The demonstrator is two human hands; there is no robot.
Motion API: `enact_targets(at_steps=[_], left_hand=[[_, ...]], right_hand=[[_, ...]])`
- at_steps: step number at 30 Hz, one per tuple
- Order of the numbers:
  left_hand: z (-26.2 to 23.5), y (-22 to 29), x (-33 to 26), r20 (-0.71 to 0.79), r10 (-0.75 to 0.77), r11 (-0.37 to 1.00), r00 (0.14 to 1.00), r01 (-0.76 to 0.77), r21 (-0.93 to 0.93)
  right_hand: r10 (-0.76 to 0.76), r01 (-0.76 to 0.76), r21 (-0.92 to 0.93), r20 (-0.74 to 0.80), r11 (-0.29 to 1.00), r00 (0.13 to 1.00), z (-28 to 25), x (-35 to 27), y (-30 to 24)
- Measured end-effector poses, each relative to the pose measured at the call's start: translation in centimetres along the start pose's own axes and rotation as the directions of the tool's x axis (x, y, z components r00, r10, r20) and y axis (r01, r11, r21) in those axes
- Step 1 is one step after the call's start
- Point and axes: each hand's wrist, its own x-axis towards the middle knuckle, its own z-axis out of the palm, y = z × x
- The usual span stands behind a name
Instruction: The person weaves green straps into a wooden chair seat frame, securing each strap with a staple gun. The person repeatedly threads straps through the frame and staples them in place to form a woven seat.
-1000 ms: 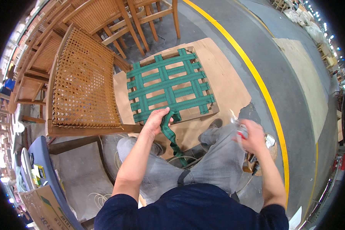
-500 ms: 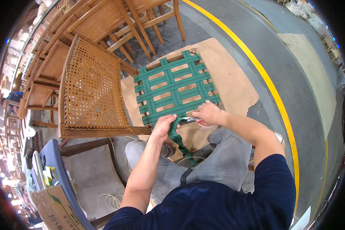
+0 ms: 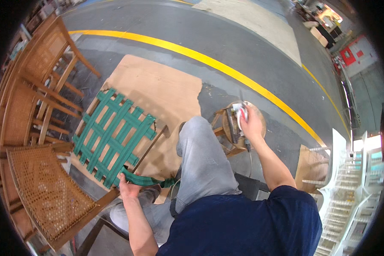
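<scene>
My left hand pinches a green webbing strap at the near corner of the chair seat. The strap's loose end trails to the right, towards my knee. Green webbing bands cross over and under each other on the wooden seat frame. Off to the right, my right hand is closed round scissors with red and white handles. It is over a round wooden stool. A dark tool with a hose, like a staple gun, is on the stool beside the scissors.
The chair's cane back is at left, with several cane chairs behind it. Brown cardboard lies under the seat. A yellow line crosses the grey floor. White chairs stand at right.
My view has turned to the right. My right hand has moved with the scissors away from the strap to the stool. My left hand stays at the strap by the seat edge.
</scene>
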Motion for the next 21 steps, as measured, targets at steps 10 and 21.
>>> enact_targets(at_steps=[10, 21], left_hand=[[-2.2, 3.8, 1.8, -0.002, 0.345, 0.927, 0.939, -0.341, -0.158], [-0.2, 2.6, -2.3, -0.158, -0.007, 0.994, 0.987, -0.011, -0.112]], right_hand=[[0.137, -0.124, -0.067, 0.236, 0.99, 0.962, 2.2, -5.7, 5.5], [-0.13, 0.109, 0.138, 0.148, 0.984, 0.98, 1.3, 6.3, -8.9]])
